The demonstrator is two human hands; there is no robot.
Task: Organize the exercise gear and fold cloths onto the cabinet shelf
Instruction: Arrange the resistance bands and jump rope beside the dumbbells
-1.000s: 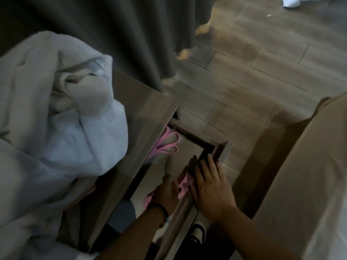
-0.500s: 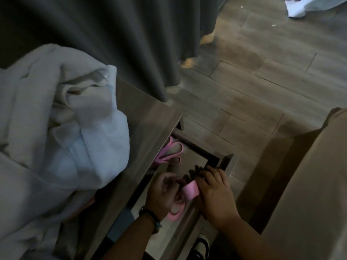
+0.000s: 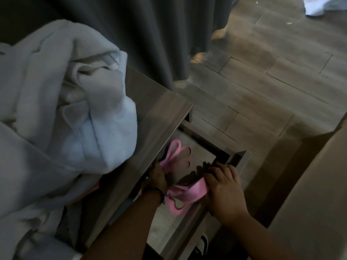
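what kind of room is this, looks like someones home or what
Most likely a room in a home, perhaps a bedroom. A wooden cabinet with an open drawer stands against a dark floor-length curtain, a pale blanket is heaped on top, and the floor is wood-look plank.

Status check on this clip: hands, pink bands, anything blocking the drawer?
Left hand grips pink band at drawer back. Right hand pinches second pink band at front rail. Pale blanket heaped on cabinet top, clear of the drawer.
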